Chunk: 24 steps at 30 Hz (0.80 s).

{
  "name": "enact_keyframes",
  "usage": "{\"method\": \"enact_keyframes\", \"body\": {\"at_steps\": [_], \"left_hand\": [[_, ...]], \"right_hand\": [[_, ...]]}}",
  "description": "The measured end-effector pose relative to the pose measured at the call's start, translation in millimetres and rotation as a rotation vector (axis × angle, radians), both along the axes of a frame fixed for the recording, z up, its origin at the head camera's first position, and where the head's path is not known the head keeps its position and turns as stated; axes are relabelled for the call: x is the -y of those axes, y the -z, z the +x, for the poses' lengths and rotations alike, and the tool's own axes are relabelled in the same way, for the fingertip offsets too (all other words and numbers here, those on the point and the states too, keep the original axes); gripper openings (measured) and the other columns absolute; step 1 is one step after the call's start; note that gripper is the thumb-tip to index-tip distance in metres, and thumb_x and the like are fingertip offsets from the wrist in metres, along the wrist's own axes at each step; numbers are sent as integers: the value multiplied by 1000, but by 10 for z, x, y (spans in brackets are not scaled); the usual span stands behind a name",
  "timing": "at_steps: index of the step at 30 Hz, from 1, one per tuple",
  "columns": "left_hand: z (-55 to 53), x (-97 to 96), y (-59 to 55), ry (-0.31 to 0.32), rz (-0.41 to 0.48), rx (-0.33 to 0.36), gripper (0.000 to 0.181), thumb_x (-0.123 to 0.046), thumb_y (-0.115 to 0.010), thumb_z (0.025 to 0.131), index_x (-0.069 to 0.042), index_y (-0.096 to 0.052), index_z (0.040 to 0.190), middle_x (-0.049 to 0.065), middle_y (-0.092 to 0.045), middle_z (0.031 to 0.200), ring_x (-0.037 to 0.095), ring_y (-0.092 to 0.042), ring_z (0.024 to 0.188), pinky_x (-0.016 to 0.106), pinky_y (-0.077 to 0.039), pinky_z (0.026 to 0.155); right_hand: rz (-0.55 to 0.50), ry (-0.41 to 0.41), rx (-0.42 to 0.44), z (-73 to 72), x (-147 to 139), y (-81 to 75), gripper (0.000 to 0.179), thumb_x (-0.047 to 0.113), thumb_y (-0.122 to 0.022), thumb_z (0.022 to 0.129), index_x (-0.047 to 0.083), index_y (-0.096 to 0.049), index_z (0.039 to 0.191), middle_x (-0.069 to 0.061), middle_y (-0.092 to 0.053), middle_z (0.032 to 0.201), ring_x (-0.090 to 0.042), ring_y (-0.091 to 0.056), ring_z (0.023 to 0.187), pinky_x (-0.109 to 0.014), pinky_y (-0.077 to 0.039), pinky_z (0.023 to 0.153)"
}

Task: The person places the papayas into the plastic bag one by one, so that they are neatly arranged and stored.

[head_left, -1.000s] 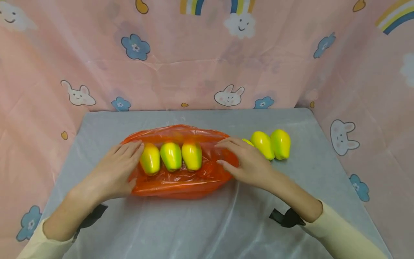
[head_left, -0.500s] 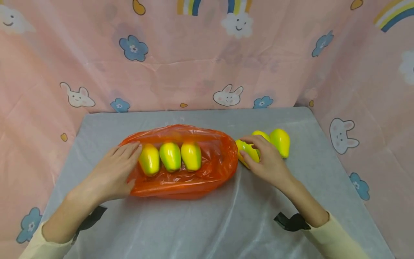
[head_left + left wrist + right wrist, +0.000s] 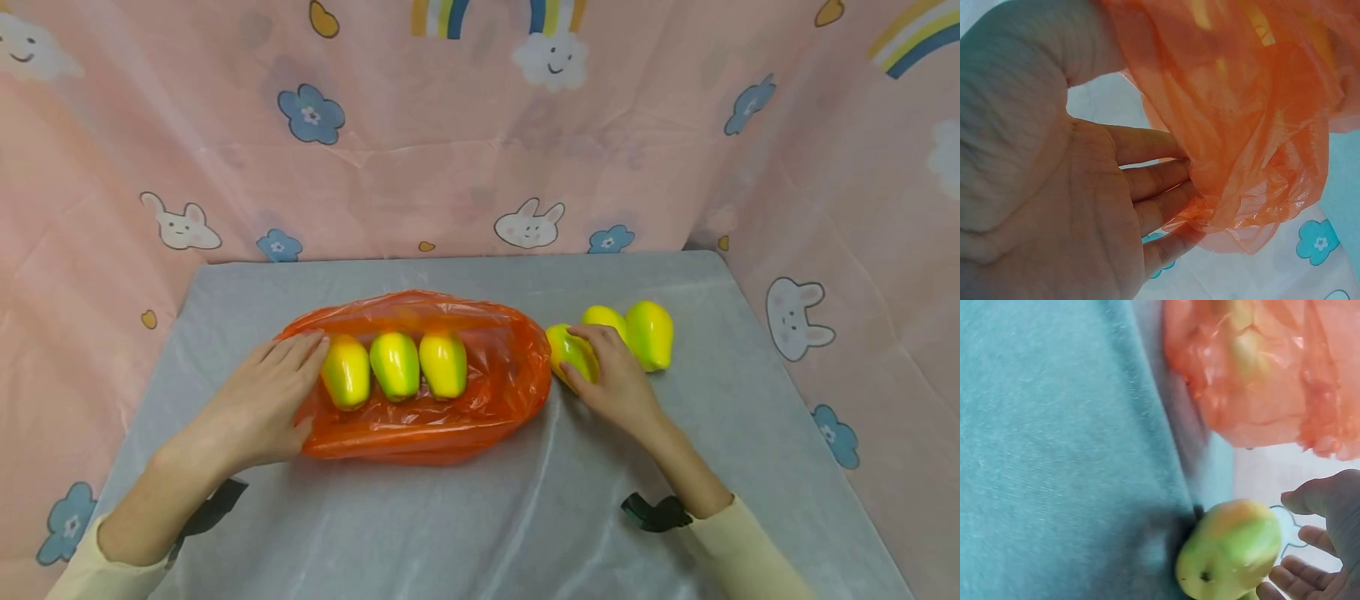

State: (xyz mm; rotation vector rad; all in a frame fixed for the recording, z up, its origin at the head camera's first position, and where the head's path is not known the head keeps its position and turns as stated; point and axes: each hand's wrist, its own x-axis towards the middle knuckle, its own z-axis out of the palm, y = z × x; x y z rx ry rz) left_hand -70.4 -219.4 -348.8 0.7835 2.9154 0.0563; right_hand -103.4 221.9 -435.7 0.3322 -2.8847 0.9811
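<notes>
Item, right hand [image 3: 615, 387]: fingers were spread, slightly bent around the nearest glossy yellow-green papaya-shaped fruit [image 3: 564, 343]; firm contact could not be told. This fruit lay on the grey cloth-covered table [image 3: 450, 533], just beside a translucent orange-red plastic bag [image 3: 495, 425]. Handling, as judged: opposed thumb and fingers suited the smooth skin, with a lift clear of the bag's rim.

Item, left hand [image 3: 273, 400]: fingers were nearly straight against the bag's left end; light pressure seemed advisable for thin film.

Item, three matching fruits [image 3: 396, 367]: stood in a row inside.

Obstacles: two loose fruits [image 3: 651, 335] crowded the right hand's far side.

Backdrop: pink printed curtain [image 3: 420, 167].
</notes>
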Motion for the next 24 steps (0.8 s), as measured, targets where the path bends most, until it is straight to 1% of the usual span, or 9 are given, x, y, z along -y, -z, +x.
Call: {"method": "enact_keyframes", "body": {"at_steps": [6,11,14,17,20,24], "left_hand": [[7,10,4,-9,0,7,92,-18,-87,78,10,-44,155,30,-47,161,48,-45,148,68,-36,123],[12,19,8,-11,0,1,93,-18,-87,78,10,-44,155,30,-48,160,48,-45,147,68,-36,122],[16,21,8,-16,4,4,94,-19,-87,78,9,-44,155,29,-47,161,48,-45,147,68,-36,123],[17,23,8,-18,5,5,94,-18,-88,77,9,-44,155,29,-47,161,48,-45,147,68,-35,123],[17,26,5,-15,8,4,93,-18,-87,78,9,-44,155,29,-47,161,48,-45,147,68,-35,123],[15,28,2,-12,10,0,91,-18,-86,79,9,-44,155,29,-47,161,47,-45,147,68,-35,123]], "right_hand": [[41,41,23,-14,5,98,64,19,-77,94,2,-51,151,-23,-56,146,-42,-54,133,-64,-46,117],[90,70,17,-25,21,156,72,22,-79,93,-1,-48,154,-25,-54,145,-43,-54,131,-63,-47,115],[109,78,21,-25,40,168,73,22,-81,91,-1,-50,153,-25,-53,142,-42,-53,128,-62,-49,112],[117,74,43,-18,64,171,73,23,-82,90,3,-50,153,-23,-52,142,-41,-54,126,-62,-51,110],[123,64,50,-2,79,176,73,23,-81,90,5,-49,153,-23,-54,145,-41,-55,128,-63,-52,109],[148,60,49,29,85,152,73,25,-80,91,3,-48,152,-24,-54,147,-42,-57,129,-65,-52,108]]}}
